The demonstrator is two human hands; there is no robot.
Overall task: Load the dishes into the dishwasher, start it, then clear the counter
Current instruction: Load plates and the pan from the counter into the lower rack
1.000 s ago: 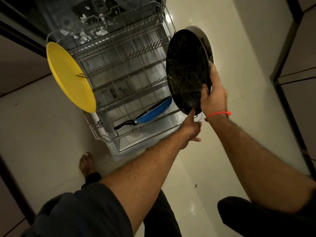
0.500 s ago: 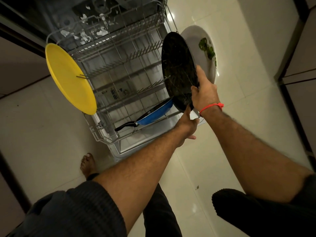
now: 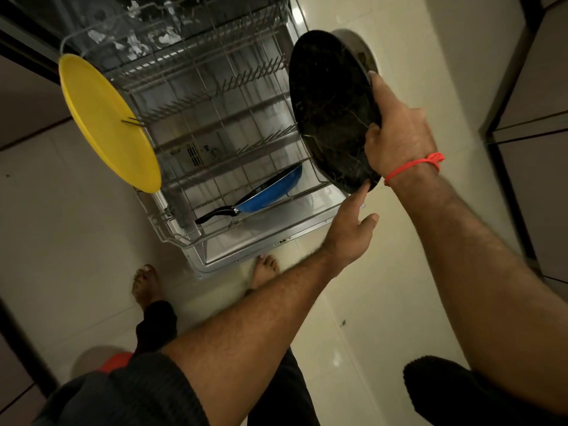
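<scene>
Black plate (image 3: 329, 109) (on edge) gripped by right hand (image 3: 399, 139); left hand (image 3: 350, 232) fingers relaxed; tiled floor (image 3: 61, 216).

Open rack (image 3: 215, 124) middle between yellow plate (image 3: 107, 121), blue pan (image 3: 270, 192)

A single wide-angle head view looks steeply down from standing height. The rack (image 3: 215, 155) fills the frame from centre toward 11 o'clock, the floor (image 3: 384, 287) spreads below it, and both forearms reach in from 6 o'clock. The hands sit close to the lens; edges bend with distortion.
</scene>
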